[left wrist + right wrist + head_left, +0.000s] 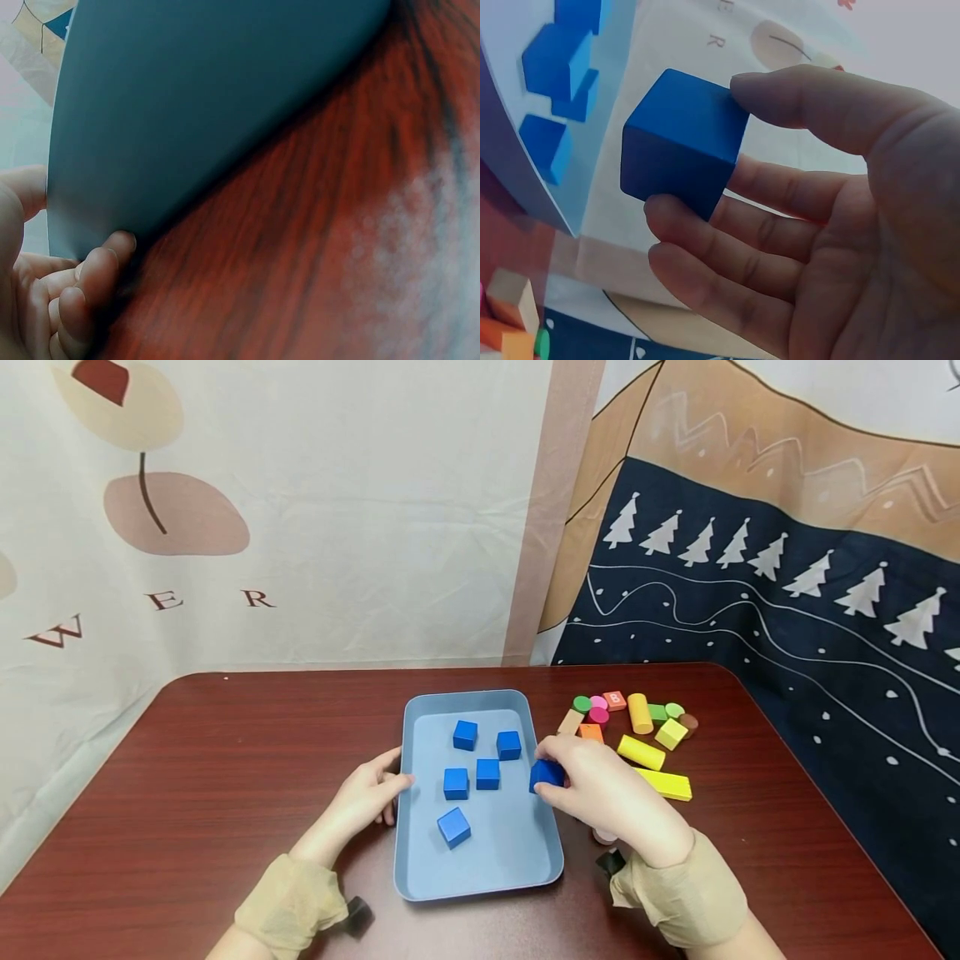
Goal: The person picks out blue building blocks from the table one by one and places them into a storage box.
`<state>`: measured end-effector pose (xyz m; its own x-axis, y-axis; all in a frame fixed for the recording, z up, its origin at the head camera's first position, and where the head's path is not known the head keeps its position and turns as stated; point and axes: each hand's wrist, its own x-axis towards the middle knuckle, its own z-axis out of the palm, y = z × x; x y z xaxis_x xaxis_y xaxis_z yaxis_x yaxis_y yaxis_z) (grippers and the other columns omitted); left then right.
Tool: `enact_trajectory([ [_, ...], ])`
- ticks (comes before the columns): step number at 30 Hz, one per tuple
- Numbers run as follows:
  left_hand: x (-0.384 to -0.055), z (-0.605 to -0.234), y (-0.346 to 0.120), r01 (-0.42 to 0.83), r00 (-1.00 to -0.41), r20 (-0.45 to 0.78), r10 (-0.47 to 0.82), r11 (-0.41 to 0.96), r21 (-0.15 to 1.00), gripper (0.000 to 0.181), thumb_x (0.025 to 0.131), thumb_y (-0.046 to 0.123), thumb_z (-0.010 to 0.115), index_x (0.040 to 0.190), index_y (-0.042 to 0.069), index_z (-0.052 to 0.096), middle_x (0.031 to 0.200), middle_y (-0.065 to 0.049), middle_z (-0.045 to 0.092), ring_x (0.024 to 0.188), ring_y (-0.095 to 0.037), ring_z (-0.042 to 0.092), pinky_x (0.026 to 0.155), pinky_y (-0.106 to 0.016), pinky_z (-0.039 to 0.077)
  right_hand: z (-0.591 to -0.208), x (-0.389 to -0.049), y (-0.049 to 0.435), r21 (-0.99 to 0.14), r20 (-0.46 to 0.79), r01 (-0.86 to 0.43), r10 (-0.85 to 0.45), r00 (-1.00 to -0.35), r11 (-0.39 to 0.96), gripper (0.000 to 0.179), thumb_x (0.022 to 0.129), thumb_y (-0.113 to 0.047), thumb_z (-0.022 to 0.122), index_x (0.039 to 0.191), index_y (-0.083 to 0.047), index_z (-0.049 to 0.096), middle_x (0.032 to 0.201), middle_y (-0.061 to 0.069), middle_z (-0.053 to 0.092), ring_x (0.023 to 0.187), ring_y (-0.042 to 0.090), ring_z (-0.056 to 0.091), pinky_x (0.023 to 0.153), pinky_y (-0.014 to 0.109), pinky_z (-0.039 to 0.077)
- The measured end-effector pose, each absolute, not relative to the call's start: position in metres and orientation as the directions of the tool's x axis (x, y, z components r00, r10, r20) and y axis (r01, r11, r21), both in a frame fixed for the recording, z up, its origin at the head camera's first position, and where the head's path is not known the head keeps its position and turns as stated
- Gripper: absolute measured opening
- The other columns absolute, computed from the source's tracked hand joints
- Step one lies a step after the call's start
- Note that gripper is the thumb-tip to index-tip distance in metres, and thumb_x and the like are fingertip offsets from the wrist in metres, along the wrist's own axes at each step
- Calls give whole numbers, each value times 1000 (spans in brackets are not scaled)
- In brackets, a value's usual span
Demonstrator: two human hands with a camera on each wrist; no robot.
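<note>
A blue cube [679, 139] is pinched between the thumb and fingers of my right hand [611, 785]. In the head view this cube overlaps the right rim of the light blue tray [495, 864]. Several more blue cubes sit inside the tray, among them one turned askew [453, 827] towards the front and one at the back [465, 735]. My left hand [371, 789] grips the tray's left side, thumb over the rim. The left wrist view shows its curled fingers [97, 274] against the outer wall, low near the table.
Right of the tray lies a group of mixed blocks, including a yellow cylinder [641, 714], a long yellow block [666, 784], an orange block [591, 732] and a green disc [581, 703]. Part of it is hidden behind my right hand. The brown table [225, 793] ends at a hanging cloth [375, 527].
</note>
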<state>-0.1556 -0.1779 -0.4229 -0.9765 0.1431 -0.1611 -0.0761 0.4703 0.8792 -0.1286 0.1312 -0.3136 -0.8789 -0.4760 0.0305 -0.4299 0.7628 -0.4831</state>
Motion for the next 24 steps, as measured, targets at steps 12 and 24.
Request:
enact_trajectory([
  [12,-155,-423,-178,-79,-976,-164,143,473,877,61,90,19,62,144,3,39,58,-6,58,42,-25,53,43,-34,46,-329,-126,115,-450,-21,-447,-510,-860,773,30,83,-20,76,108,-7,64,93,0,61,78,13,57,68,30,55],
  [24,-155,-422,-178,-74,-977,-162,142,481,874,61,90,19,62,144,3,39,59,-6,57,42,-24,53,44,-34,46,-338,-124,108,-451,-82,-465,-555,-828,762,27,83,-18,75,104,-6,63,84,-3,57,73,11,54,65,24,52],
])
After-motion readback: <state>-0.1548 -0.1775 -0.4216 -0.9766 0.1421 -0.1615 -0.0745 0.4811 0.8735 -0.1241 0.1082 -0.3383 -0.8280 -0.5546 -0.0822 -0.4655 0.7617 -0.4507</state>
